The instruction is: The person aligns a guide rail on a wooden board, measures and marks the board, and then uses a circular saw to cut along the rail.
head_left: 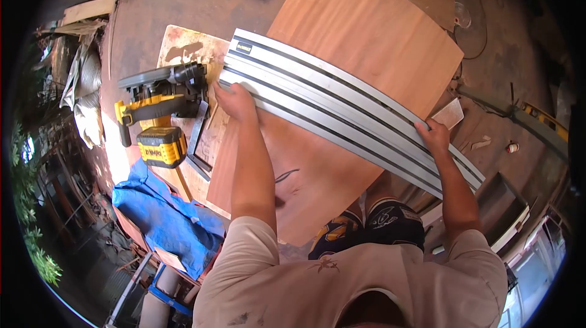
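Steady the metal rail [323, 99] from both ends

Hold level across the wooden sheet [366, 29], clamped in the left grip [237, 102] at the left end and in the right grip [436, 137] towards the right, near end. Best to load both evenly, avoiding twist or scrapes. Mind the cordless saw [163, 107] just to the left.

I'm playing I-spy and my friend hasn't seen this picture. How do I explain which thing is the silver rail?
Start at the big brown wooden sheet. The rail stretches across it, left hand near one end, right hand nearer the other. It's long, flat and silver with dark stripes running lengthwise, unlike the plain sheet or chunky yellow-and-black power tool.
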### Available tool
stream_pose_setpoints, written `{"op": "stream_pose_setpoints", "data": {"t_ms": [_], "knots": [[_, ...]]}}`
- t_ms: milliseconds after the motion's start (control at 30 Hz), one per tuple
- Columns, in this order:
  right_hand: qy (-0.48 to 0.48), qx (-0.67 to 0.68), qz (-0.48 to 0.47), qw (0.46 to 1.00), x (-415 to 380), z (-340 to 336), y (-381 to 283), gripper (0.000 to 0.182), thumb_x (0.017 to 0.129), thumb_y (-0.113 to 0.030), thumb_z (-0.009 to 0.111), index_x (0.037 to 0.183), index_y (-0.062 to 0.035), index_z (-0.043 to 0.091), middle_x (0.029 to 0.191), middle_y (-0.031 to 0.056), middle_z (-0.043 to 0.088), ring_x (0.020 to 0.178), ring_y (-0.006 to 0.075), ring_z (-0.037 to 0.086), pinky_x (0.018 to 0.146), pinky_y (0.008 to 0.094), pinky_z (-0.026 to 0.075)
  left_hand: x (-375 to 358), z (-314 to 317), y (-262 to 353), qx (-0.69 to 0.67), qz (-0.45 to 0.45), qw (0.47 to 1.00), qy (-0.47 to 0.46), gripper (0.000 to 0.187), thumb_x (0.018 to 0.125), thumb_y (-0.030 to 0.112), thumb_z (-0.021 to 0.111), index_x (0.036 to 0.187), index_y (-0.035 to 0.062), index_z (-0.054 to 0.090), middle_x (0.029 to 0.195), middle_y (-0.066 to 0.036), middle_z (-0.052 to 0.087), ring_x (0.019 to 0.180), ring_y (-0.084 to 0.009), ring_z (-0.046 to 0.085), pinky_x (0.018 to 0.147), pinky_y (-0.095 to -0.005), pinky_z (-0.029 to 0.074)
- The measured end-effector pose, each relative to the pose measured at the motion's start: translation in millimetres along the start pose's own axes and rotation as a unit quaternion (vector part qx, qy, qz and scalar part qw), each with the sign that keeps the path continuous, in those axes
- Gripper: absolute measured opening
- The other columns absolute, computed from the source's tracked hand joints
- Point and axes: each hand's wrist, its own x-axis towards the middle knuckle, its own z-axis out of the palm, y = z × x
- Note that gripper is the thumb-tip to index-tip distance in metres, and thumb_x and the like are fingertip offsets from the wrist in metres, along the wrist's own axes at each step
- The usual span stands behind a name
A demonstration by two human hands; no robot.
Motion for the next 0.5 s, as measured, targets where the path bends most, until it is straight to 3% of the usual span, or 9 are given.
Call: {"op": "stream_pose_setpoints", "data": {"t_ms": [133, 233, 333, 400, 433, 500], "knots": [[-0.027, 0.030, 0.052, 0.998, -17.8, 0.9, 22.5, 0.047, 0.078, -0.048, 0.073, 0.075, -0.0020, 0.062, 0.066, 0.0204, 0.060, 0.063, 0.0376, 0.060, 0.059, 0.0420, 0.047, 2.2, -0.1, 10.7, 0.016, 0.041, 0.998, -0.053, 0.046, 0.087, 0.024, 0.051, 0.125, -0.0021, 0.053, 0.121, -0.027, 0.056, 0.112, -0.0427, 0.052, 0.099, -0.0485, 0.039], [-0.006, 0.042, 0.048, 0.998, -23.8, 3.0, 25.1, 0.046, 0.078, -0.045, 0.074, 0.074, -0.0013, 0.061, 0.065, 0.0208, 0.058, 0.061, 0.0368, 0.058, 0.058, 0.0405, 0.046, 4.5, 2.0, 17.2, 0.006, -0.013, 0.996, -0.093, 0.044, 0.089, 0.028, 0.053, 0.122, -0.0001, 0.054, 0.115, -0.025, 0.059, 0.108, -0.0422, 0.054, 0.095, -0.0479, 0.041], [-0.008, 0.048, 0.014, 0.999, -14.1, -6.9, 5.0, 0.044, 0.079, -0.043, 0.074, 0.074, -0.0008, 0.062, 0.064, 0.0212, 0.057, 0.062, 0.0372, 0.056, 0.057, 0.0390, 0.045, 4.2, 1.1, 28.9, 0.080, -0.042, 0.992, -0.084, 0.042, 0.092, 0.031, 0.052, 0.121, 0.0016, 0.053, 0.113, -0.024, 0.061, 0.106, -0.0427, 0.056, 0.091, -0.0473, 0.043], [-0.079, 0.038, 0.007, 0.996, -6.2, -14.3, -18.2, 0.037, 0.079, -0.036, 0.076, 0.082, -0.0002, 0.067, 0.067, 0.0188, 0.061, 0.061, 0.0287, 0.059, 0.059, 0.0359, 0.046, 1.7, -4.4, 33.7, 0.046, -0.042, 0.992, -0.106, 0.042, 0.094, 0.034, 0.051, 0.122, 0.0028, 0.053, 0.113, -0.025, 0.062, 0.104, -0.0431, 0.058, 0.089, -0.0478, 0.043], [-0.080, 0.040, 0.011, 0.996, -6.2, -10.4, -16.2, 0.037, 0.079, -0.036, 0.076, 0.082, -0.0002, 0.067, 0.067, 0.0188, 0.061, 0.061, 0.0287, 0.059, 0.059, 0.0359, 0.046, 1.0, -3.9, 31.4, 0.049, -0.040, 0.992, -0.109, 0.042, 0.094, 0.034, 0.051, 0.122, 0.0028, 0.053, 0.113, -0.025, 0.062, 0.104, -0.0431, 0.058, 0.089, -0.0478, 0.043], [-0.082, 0.168, 0.073, 0.980, -4.2, -1.8, -9.7, 0.032, 0.080, -0.029, 0.077, 0.090, 0.0005, 0.070, 0.070, 0.0147, 0.066, 0.063, 0.0171, 0.059, 0.061, 0.0323, 0.047, 2.1, -0.2, 27.9, 0.041, -0.033, 0.994, -0.093, 0.040, 0.095, 0.035, 0.051, 0.121, 0.0040, 0.053, 0.112, -0.025, 0.063, 0.101, -0.0441, 0.059, 0.088, -0.0489, 0.044]]}}
